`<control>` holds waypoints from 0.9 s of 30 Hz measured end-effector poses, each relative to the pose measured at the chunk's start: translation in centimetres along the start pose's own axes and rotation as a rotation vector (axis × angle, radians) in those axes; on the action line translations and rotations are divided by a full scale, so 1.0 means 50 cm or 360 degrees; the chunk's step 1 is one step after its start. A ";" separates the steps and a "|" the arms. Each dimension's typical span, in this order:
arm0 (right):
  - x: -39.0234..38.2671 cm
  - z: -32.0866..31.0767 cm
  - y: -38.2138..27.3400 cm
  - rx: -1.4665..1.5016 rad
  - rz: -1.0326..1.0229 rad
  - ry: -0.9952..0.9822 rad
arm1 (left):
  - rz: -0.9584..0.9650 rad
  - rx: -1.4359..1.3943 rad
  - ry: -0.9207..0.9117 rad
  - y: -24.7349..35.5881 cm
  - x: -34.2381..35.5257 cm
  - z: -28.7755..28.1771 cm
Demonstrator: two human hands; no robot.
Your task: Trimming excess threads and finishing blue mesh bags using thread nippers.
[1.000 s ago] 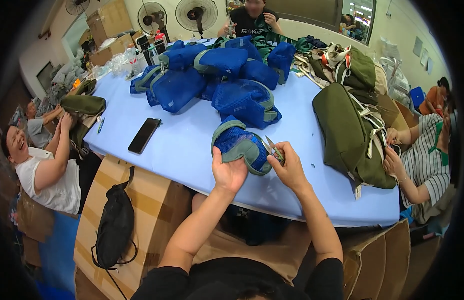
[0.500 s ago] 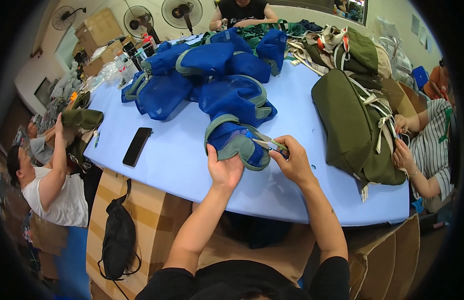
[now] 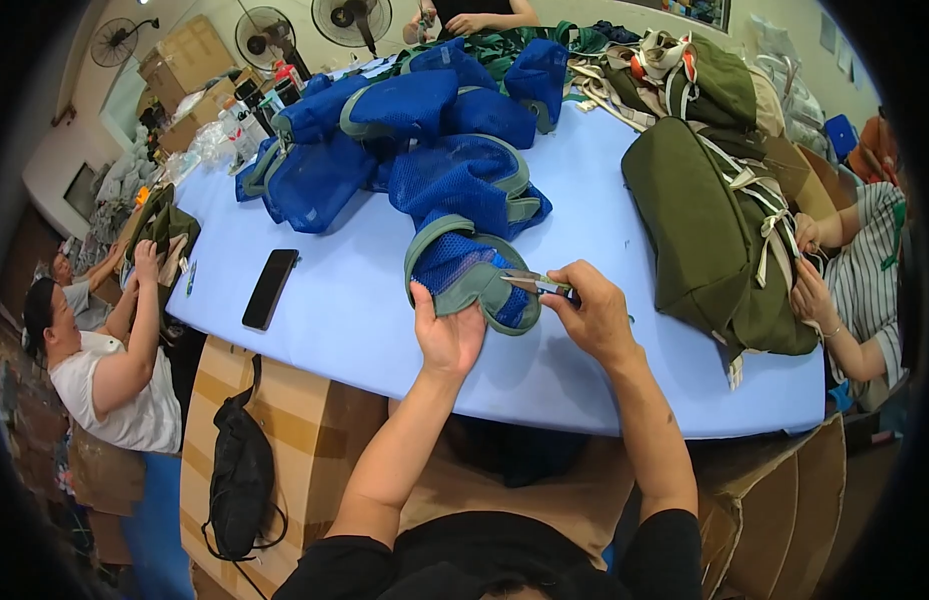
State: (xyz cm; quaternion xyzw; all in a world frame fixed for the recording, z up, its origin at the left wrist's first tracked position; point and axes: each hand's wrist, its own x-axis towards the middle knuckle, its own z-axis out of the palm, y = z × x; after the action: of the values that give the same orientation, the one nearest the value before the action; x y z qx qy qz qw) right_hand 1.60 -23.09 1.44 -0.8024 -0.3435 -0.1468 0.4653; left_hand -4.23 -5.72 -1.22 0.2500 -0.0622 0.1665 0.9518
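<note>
My left hand [image 3: 450,335] is closed on the near edge of a blue mesh pouch [image 3: 450,258] with grey-green trim, its thumb on top and its fingers underneath. Gripped in my right hand [image 3: 596,308] is a pair of thread snips [image 3: 529,282]. The metal blades lie over the pouch's grey trim, pointing left; whether they touch the fabric I cannot tell. Just beyond, another blue mesh pouch [image 3: 459,180] rests against the held one.
Several blue pouches [image 3: 319,185] are piled at the far side of the blue-topped table [image 3: 364,340]. A black phone [image 3: 270,289] lies to the left. Olive bags [image 3: 684,240] fill the right side, where a person in stripes handles one. Cardboard boxes [image 3: 284,440] stand below the near edge.
The snips have shifted slightly, their tips moving from the blue mesh edge onto the grey trim. At the left, a person's raised olive piece has come down. The view has tilted a little.
</note>
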 end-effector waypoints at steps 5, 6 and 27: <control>-0.002 0.008 -0.001 0.0043 0.0008 -0.0005 | 0.0017 -0.0019 0.0008 0.002 0.000 0.000; -0.003 0.010 0.000 0.0079 0.0028 -0.0008 | 0.0007 -0.0029 0.0037 0.000 0.001 0.000; -0.008 0.031 0.001 0.0139 0.0064 0.0052 | -0.0077 -0.0204 0.0091 0.005 -0.001 0.008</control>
State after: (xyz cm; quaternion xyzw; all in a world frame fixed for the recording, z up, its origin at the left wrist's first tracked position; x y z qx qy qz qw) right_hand 1.21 -21.99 0.36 -0.7856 -0.3258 -0.1352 0.5083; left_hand -4.36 -5.73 -0.79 0.1852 -0.0395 0.1461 0.9710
